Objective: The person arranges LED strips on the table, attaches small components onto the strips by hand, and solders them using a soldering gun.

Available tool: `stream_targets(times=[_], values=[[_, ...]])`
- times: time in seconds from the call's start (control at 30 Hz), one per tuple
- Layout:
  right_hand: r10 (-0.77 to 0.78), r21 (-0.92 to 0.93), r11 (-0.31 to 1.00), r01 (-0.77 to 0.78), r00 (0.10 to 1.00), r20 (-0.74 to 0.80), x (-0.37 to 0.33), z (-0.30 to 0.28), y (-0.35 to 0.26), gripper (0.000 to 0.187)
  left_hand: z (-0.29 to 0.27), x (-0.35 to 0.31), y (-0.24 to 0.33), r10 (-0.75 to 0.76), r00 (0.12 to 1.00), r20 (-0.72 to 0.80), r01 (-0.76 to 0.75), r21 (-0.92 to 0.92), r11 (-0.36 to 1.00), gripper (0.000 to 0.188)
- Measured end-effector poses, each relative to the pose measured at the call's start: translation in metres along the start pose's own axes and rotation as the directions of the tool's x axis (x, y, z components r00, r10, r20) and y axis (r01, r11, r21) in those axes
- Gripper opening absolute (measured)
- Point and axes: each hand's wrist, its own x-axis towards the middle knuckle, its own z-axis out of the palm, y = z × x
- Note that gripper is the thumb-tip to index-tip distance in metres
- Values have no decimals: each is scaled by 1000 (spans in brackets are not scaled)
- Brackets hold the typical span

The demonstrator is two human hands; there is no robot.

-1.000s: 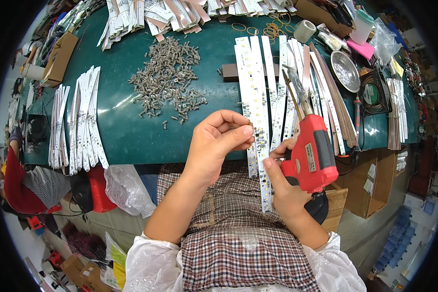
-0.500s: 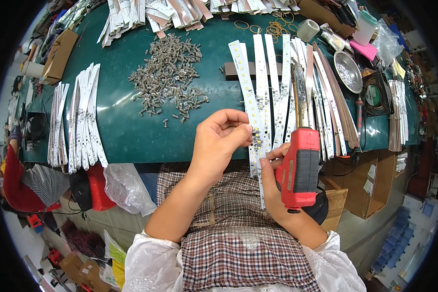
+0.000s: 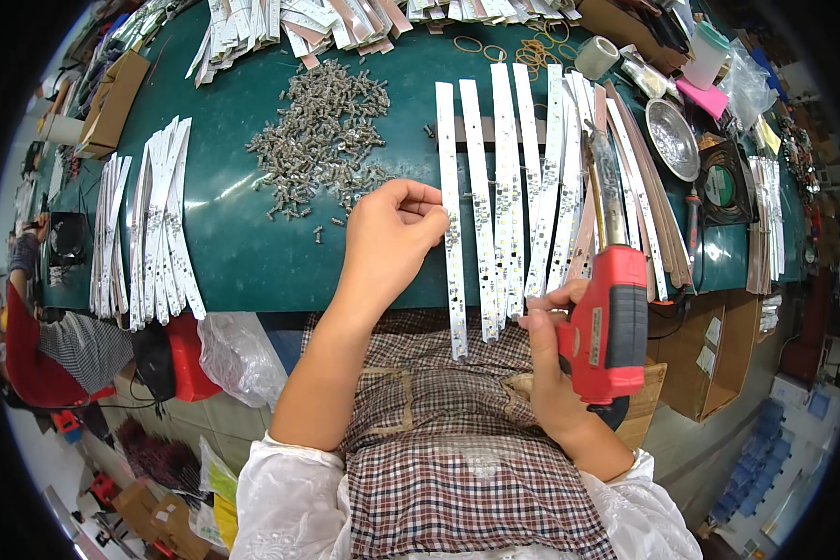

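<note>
My left hand (image 3: pixel 389 233) is closed, with thumb and forefinger pinching the edge of a white LED strip (image 3: pixel 453 266) dotted with small components. This strip lies leftmost in a fanned row, its lower end past the table's front edge. A red-and-black soldering gun (image 3: pixel 618 322) with a long metal nozzle is in my right hand (image 3: pixel 558 359). The fingertips of that hand are close to the lower ends of the other LED strips (image 3: pixel 506 201); whether they touch cannot be made out. The nozzle points away over the strips.
A heap of small metal screws (image 3: pixel 322 140) lies left of the row. Two bundles of strips (image 3: pixel 163 224) rest further left, and more are stacked at the back. To the right are a round metal dish (image 3: pixel 672 140), a solder coil (image 3: pixel 719 185) and a tape roll (image 3: pixel 595 58).
My left hand has moved left with the strip, which now lies straighter and apart from its neighbours. My right hand has shifted slightly right with the soldering gun, away from that strip.
</note>
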Motion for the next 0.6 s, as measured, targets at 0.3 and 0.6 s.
stream_targets(times=[0.3, 0.6], values=[[132, -57, 990, -126, 983, 127, -7, -20, -14, 27, 3, -1, 6, 182, 981, -64, -153, 316, 936, 25], [278, -163, 955, -247, 938, 207, -28, -35, 7, 12, -13, 5, 3, 344, 931, 120, -363, 379, 851, 26]])
